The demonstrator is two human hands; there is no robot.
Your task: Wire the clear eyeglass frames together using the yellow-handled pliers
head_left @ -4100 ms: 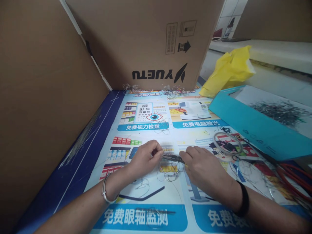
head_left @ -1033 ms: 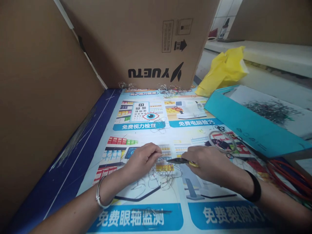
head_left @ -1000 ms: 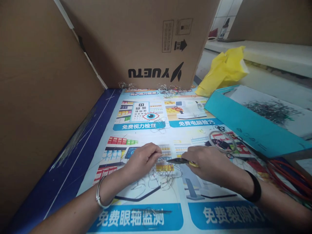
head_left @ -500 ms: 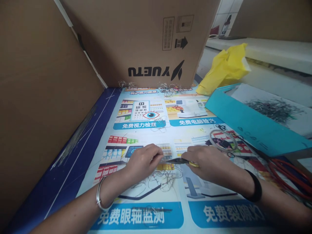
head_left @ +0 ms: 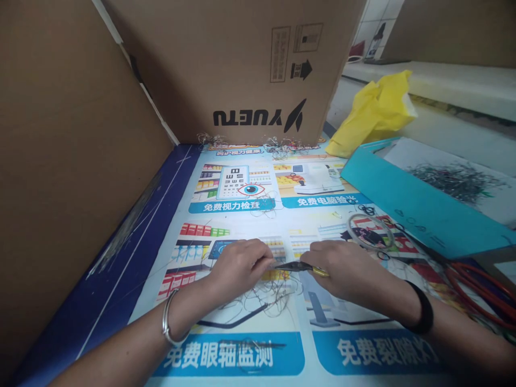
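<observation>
My right hand [head_left: 342,266] is closed around needle-nose pliers [head_left: 294,266] with yellow handles; their dark jaws point left. The jaw tips reach the fingertips of my left hand [head_left: 244,266], which is closed in a pinch. What lies between those fingers is too small and hidden to make out. Just below the pliers, a loose tangle of thin wire [head_left: 278,295] spreads over the printed sheet. Nearer to me, a small bundle of thin dark strands [head_left: 253,344] lies on a blue caption band.
Cardboard panels [head_left: 258,64] stand at the back and left, with wire scraps [head_left: 282,145] along the base. To the right are a turquoise box [head_left: 407,204] holding a pile of cut wires [head_left: 453,180], a yellow bag [head_left: 373,113], a clear ring [head_left: 371,231] and red-handled scissors [head_left: 479,290].
Both hands keep nearly the same pose, with the pliers' tips still at the left fingertips. The wire tangle below has shifted slightly. The whole view has moved a little.
</observation>
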